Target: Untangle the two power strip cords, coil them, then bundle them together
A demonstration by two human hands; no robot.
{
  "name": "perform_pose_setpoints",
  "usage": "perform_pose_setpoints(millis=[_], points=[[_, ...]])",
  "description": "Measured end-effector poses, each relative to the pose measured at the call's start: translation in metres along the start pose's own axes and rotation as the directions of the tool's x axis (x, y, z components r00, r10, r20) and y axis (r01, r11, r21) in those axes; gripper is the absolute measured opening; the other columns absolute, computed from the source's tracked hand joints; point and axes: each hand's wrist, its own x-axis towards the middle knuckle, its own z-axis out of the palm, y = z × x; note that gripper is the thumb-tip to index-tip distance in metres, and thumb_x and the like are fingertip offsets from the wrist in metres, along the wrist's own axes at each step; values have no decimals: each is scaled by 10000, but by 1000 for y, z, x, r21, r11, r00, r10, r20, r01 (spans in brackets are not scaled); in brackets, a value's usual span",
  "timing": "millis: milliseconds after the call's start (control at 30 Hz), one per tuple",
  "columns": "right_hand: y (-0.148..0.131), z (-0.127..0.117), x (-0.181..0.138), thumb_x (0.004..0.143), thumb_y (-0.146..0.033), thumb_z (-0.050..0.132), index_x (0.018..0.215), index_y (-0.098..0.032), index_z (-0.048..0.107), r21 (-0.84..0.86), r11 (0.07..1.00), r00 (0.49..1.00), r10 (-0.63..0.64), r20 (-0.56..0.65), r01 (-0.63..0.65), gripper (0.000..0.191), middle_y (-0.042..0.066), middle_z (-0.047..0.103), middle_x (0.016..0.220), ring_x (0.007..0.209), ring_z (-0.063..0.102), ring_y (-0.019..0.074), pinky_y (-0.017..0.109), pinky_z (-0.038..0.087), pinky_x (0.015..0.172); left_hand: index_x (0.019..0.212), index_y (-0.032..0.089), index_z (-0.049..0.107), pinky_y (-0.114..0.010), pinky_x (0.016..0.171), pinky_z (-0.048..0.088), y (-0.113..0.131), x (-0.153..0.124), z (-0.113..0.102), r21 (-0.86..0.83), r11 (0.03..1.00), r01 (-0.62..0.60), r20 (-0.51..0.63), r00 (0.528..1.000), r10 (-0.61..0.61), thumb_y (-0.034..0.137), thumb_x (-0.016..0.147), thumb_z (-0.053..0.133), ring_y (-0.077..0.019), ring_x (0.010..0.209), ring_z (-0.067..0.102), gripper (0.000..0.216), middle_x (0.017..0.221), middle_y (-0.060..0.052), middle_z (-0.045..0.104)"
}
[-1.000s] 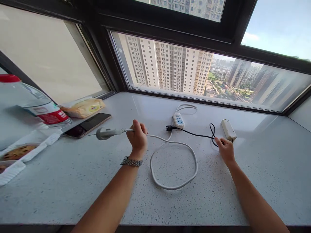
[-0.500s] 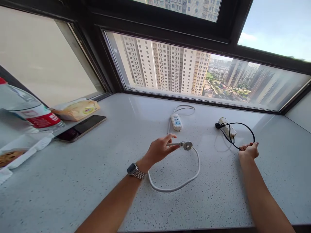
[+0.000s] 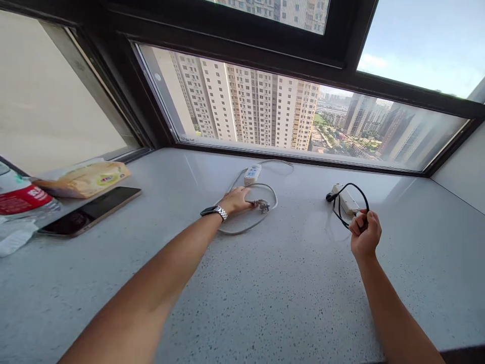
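My left hand [image 3: 235, 200], a watch on its wrist, is closed on the white power cord close behind its plug [image 3: 262, 205]. That plug points right, low over the counter, with the rest of the white cord [image 3: 276, 194] looped around it. Just beyond the fingers lies a small white power strip [image 3: 252, 174] with blue socket faces. My right hand [image 3: 366, 233] pinches a black cord [image 3: 367, 194] that arches over a second white power strip [image 3: 345, 199]. A black plug [image 3: 331, 197] rests at that strip's left end.
On the left are a phone [image 3: 91, 211], a yellow tissue pack [image 3: 91, 179] and a bottle with a red label [image 3: 25, 199]. The speckled white counter [image 3: 273, 298] runs up to a dark window frame [image 3: 303, 155] at the back.
My left hand has moved away from me and left with the white plug, and the cord loop has drawn in. My right hand has come left, nearer the second strip. The view has shifted right.
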Motion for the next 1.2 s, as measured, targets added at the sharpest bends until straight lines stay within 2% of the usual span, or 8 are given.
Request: perform_pose_setpoints(millis=[67,167,333,433,533,733,1000,1200], points=[[4,16,-22,882,-432,505,949,-202,573,-131,989,975,-38,220,68,249,-67,369,591,428,297,72,222,269,410,1138,76,622,-484,996,350,4,7,-15,-78,990,116,-47,992,-120,472,480,794,-456,1260,400,787,1342,-260,492],[13,34,-52,947,-415,411,1168,-195,546,-243,950,836,-31,549,194,339,-41,429,632,447,331,87,236,306,441,963,168,699,-434,966,392,30,-21,-14,-381,920,-89,-154,988,32,432,425,840,-418,1250,424,616,1262,-188,587],[16,53,-77,962,-456,367,1140,-192,579,-297,825,515,8,857,481,382,25,572,750,590,482,124,247,385,567,983,178,706,-375,831,491,105,-110,24,-970,241,-35,24,970,240,606,786,579,-277,1001,615,488,979,-135,695],[18,59,-77,896,-491,517,1040,-190,605,-415,728,409,201,890,546,345,-16,578,668,540,493,105,218,346,537,971,146,666,-237,599,503,127,-125,22,-963,-257,84,70,996,62,488,904,487,-122,620,594,392,703,-42,618],[21,60,-67,878,-409,575,893,-185,634,-600,511,497,338,799,616,232,-13,591,619,519,501,108,221,276,505,862,105,620,-148,369,331,116,-110,4,-871,-482,99,179,976,-123,366,982,356,-37,361,347,390,512,60,406],[18,49,-39,874,-311,557,670,-184,657,-862,104,761,427,489,496,260,82,657,673,598,571,173,253,258,501,779,112,548,-138,341,277,79,-87,0,-884,-466,30,217,910,-353,316,1008,253,-31,304,255,425,442,96,301],[13,30,-17,893,-297,542,797,-185,698,-946,-11,861,417,291,325,215,88,685,796,754,613,197,257,352,567,671,184,438,-171,344,272,89,-98,-1,-909,-375,-181,-62,949,-309,348,993,319,-59,301,217,381,404,98,254],[30,16,-3,858,-246,569,987,-184,676,-936,7,914,216,344,351,178,90,674,1071,1065,569,235,361,330,960,598,194,337,-170,316,190,81,-104,-15,-897,-279,-344,-244,909,-336,379,955,406,-56,310,160,408,406,90,233]])
